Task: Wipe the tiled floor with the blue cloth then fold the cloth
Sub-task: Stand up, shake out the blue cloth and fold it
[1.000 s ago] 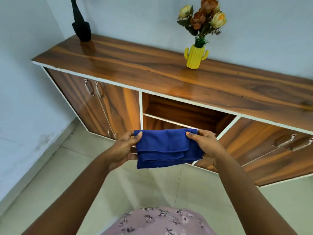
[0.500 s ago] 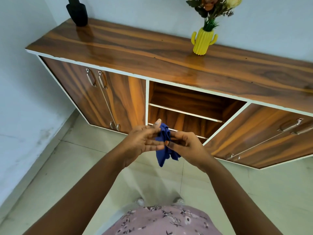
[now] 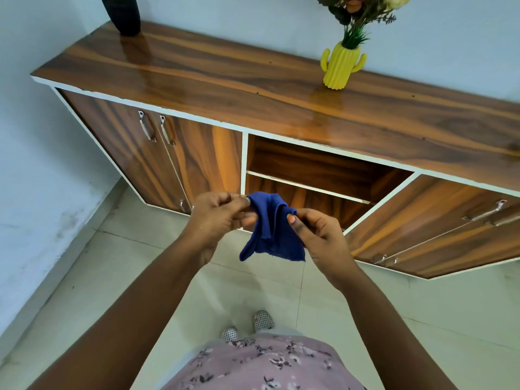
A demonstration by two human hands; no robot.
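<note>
Head view: blue cloth (image 3: 271,230) held in the air between both hands, above the tiled floor (image 3: 98,277) and in front of the open middle compartment of the wooden cabinet (image 3: 281,91). Left hand (image 3: 218,218) closed on the cloth's upper left corner, thumb and fingers pinched together on the fabric. Right hand (image 3: 318,235) closed on the upper right corner, thumb tip pressed over the fold. Cloth bunched and narrow at the top, hanging in loose layers, lower edge free and well clear of the floor.

Against one second ago: then spread wide and flat as a neat folded rectangle between hands set apart; now gathered into a small drooping bundle, hands drawn close. Against half a second ago: hands then almost touching with little cloth showing; now slightly parted, more fabric visible between and below them. Camera tilted further down than before: toes of two dotted slippers (image 3: 247,327) and floral pink garment (image 3: 261,364) now in sight, flower heads cropped at the top edge.

On the cabinet top, yellow cactus vase (image 3: 342,67) to the right, black vase (image 3: 121,14) at the far left corner
</note>
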